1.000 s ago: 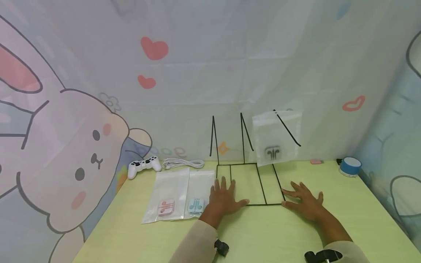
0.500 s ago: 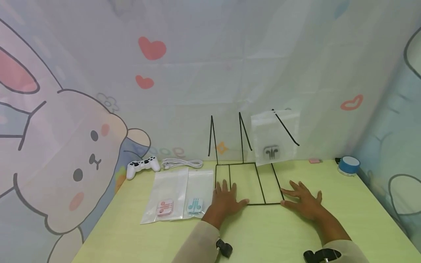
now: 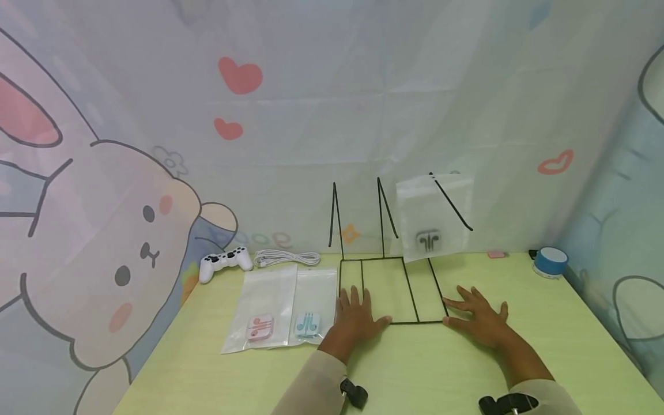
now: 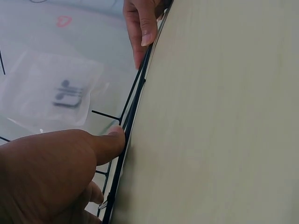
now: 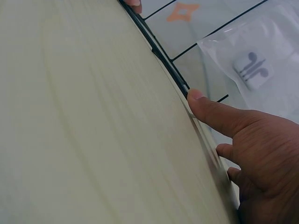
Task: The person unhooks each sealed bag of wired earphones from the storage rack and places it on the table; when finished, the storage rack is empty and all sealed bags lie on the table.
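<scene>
A black wire display rack [image 3: 411,290] stands on the table, with three tall hooks rising at its back. My left hand [image 3: 355,320] lies on the left front of its base, fingers spread; in the left wrist view its thumb [image 4: 112,142] touches the front wire. At the right front corner, my right hand [image 3: 479,320] rests with spread fingers, its thumb [image 5: 205,107] against the frame. From the right hook hangs a clear zip bag [image 3: 412,210] with a case of black earphones [image 3: 428,240] inside.
Left of the rack lie two clear bags, one with pink earphones [image 3: 260,328], the other with blue earphones [image 3: 308,325]. Behind them are a white game controller [image 3: 226,264] and a coiled white cable [image 3: 287,258]. A blue round object [image 3: 551,263] and a pink block [image 3: 496,254] sit at the right.
My left hand has shifted slightly to the right along the rack's base. The right hand, the rack and the hanging bag keep their places; the head view has moved a little.
</scene>
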`<state>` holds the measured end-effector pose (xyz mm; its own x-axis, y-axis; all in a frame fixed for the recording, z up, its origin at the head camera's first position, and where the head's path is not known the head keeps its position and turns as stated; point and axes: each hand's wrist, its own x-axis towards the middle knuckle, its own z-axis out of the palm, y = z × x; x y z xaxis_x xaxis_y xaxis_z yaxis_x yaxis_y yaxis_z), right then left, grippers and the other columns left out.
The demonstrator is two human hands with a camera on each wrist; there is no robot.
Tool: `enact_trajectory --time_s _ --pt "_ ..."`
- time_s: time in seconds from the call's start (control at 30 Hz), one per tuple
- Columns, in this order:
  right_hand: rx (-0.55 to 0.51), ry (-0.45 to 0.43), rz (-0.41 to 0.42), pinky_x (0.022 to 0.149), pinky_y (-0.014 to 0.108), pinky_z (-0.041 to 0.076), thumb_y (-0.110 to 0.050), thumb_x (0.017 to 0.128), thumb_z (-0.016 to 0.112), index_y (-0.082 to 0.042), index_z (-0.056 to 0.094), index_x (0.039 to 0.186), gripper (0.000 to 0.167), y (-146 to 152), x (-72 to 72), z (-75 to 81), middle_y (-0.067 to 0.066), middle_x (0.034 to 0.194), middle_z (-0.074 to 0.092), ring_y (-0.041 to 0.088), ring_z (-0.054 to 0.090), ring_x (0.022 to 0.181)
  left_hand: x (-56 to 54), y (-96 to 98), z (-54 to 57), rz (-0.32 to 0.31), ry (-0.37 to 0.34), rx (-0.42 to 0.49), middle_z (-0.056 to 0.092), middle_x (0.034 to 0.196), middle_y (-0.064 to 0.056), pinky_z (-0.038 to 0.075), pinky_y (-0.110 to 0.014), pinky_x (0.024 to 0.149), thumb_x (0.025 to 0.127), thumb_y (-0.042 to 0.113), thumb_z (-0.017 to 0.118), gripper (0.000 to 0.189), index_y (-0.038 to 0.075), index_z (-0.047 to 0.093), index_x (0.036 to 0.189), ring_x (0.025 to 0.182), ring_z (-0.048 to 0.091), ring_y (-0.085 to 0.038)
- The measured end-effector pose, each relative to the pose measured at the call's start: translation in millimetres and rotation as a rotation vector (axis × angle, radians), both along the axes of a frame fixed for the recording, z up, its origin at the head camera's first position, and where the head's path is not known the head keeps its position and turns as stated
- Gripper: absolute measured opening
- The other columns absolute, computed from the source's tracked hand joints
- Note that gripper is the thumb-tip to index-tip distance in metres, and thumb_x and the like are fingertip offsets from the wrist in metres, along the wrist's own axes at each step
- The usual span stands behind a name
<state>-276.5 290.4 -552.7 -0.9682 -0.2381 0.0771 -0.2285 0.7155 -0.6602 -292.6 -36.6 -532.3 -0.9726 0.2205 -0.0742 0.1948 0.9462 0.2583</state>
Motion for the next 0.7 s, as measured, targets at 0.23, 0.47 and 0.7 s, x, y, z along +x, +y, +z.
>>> enact_trajectory --time_s 0.23,0.47,0.7 --pt "0.005 0.002 0.002 0.109 0.093 -0.020 -0.050 0.099 0.077 -0.019 0.068 0.150 0.061 -2 -1.4 -2.0 0.027 0.177 0.030 0.060 0.009 0.165 -2.3 -1.3 -6.0 0.023 -0.005 -0.003 0.027 0.179 -0.027 0.024 -0.062 0.135 0.103 0.074 0.055 0.104 -0.001 0.030 0.170 0.168 0.019 -0.052" --pt "0.009 0.002 -0.009 0.108 0.094 -0.018 -0.049 0.098 0.078 -0.018 0.069 0.149 0.061 -1 0.3 0.5 0.028 0.176 0.031 0.061 0.010 0.164 -1.7 0.1 -7.3 0.015 -0.008 0.008 0.027 0.178 -0.027 0.024 -0.062 0.135 0.104 0.072 0.055 0.101 -0.001 0.032 0.170 0.167 0.019 -0.052" --pt "0.009 -0.007 -0.015 0.109 0.096 -0.013 -0.050 0.099 0.077 -0.017 0.066 0.152 0.064 0 -1.0 9.2 0.028 0.175 0.033 0.062 0.013 0.163 -2.1 2.1 -6.1 0.016 0.000 -0.013 0.029 0.178 -0.027 0.025 -0.063 0.134 0.103 0.072 0.055 0.100 -0.001 0.034 0.169 0.167 0.022 -0.052"
